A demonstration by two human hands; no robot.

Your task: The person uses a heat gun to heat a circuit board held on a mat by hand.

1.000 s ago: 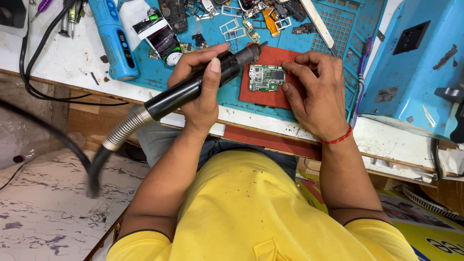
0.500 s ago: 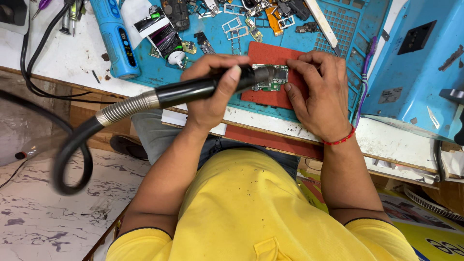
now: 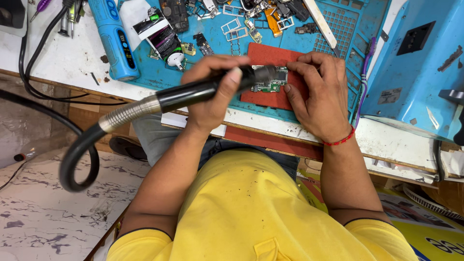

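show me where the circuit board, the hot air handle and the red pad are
circuit board [image 3: 270, 86], head view, on its green face.
hot air handle [image 3: 193, 93], head view, on the black grip.
red pad [image 3: 265, 54], head view, on its bare upper part.

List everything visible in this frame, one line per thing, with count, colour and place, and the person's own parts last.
hot-air handpiece: 1, black with metal-coil hose, held over the board
circuit board: 1, green, on the red pad
red pad: 1, red, on the blue mat
work mat: 1, blue, on the bench
blue cylindrical tool: 1, blue, left edge of the mat
metal frames: several, silver, top of the mat
white spudger: 1, white, upper right of the mat
blue machine: 1, blue, far right
black cable: 1, black, left bench
left hand: grips the handpiece
right hand: fingertips steady the board, red wrist thread
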